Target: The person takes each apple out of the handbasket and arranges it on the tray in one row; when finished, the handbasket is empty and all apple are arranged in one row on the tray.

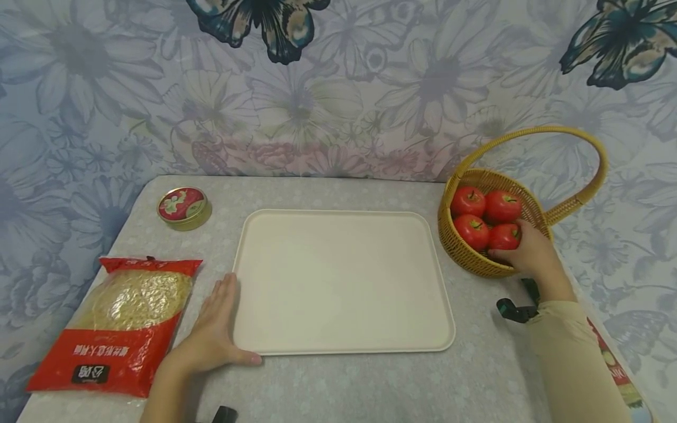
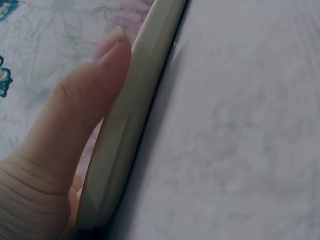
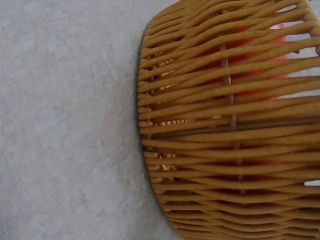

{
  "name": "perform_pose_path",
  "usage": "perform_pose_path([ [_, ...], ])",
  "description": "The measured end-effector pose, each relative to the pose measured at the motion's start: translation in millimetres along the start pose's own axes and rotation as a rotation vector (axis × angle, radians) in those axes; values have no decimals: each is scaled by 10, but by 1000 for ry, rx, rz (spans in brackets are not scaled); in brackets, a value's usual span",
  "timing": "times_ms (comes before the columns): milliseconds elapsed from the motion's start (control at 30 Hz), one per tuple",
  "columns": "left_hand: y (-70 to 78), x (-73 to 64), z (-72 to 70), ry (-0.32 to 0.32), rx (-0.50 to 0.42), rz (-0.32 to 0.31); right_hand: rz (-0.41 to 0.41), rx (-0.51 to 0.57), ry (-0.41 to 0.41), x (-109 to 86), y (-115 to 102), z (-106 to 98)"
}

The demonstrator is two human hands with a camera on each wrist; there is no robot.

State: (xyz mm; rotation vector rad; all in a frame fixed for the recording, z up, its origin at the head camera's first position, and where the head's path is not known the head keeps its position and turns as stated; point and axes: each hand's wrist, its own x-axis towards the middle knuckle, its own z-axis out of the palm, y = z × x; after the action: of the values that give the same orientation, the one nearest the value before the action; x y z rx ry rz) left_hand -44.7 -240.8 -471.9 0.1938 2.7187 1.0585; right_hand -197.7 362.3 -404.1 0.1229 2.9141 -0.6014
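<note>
In the head view, my left hand point(image 1: 211, 332) rests at the near left corner of a cream rectangular tray point(image 1: 344, 282), fingers extended along its left side and thumb at the front edge. The left wrist view shows that thumb point(image 2: 95, 85) against the tray's rim point(image 2: 120, 145). On the right, my right hand point(image 1: 534, 252) reaches into a woven basket point(image 1: 471, 261) and holds the nearest right red tomato point(image 1: 503, 237) between thumb and fingers. Several tomatoes sit in the basket. From the right wrist, only the basket's woven side point(image 3: 225, 125) shows, hiding the hand.
A red bag with a clear window of pale yellow contents point(image 1: 121, 323) lies left of the tray. Behind it stands a round tin point(image 1: 184, 208) with a red lid. The basket's tall handle point(image 1: 595, 170) leans right. A colourful printed package point(image 1: 616, 367) is partly hidden by the right sleeve.
</note>
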Motion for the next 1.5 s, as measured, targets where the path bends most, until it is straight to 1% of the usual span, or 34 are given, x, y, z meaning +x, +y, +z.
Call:
perform_pose_path([
  [133,4,3,3,1,25,-1,19,-24,-4,-11,-14,0],
  [200,4,12,16,8,44,-11,26,-29,2,-17,-15,-2],
  [400,7,69,44,19,94,-48,19,-23,27,-10,-14,-8],
  [600,36,131,42,27,122,-49,14,-18,54,-3,-15,-6],
  [700,41,160,48,35,132,-41,24,-3,92,-18,-21,3],
  [833,32,194,65,49,139,-26,42,21,172,-58,-44,11],
  [967,21,208,75,51,135,-32,42,61,274,-109,-101,3],
  [1100,23,197,67,59,120,-21,28,106,374,-169,-211,-31],
  [1200,28,191,59,62,117,-12,-2,132,428,-226,-329,-62],
  [1267,31,191,61,56,120,-16,-39,150,452,-274,-431,-78],
  [1367,35,194,58,46,117,-20,-109,178,470,-341,-615,-88],
  [1500,34,203,55,38,109,-22,-220,202,474,-406,-905,-56],
])
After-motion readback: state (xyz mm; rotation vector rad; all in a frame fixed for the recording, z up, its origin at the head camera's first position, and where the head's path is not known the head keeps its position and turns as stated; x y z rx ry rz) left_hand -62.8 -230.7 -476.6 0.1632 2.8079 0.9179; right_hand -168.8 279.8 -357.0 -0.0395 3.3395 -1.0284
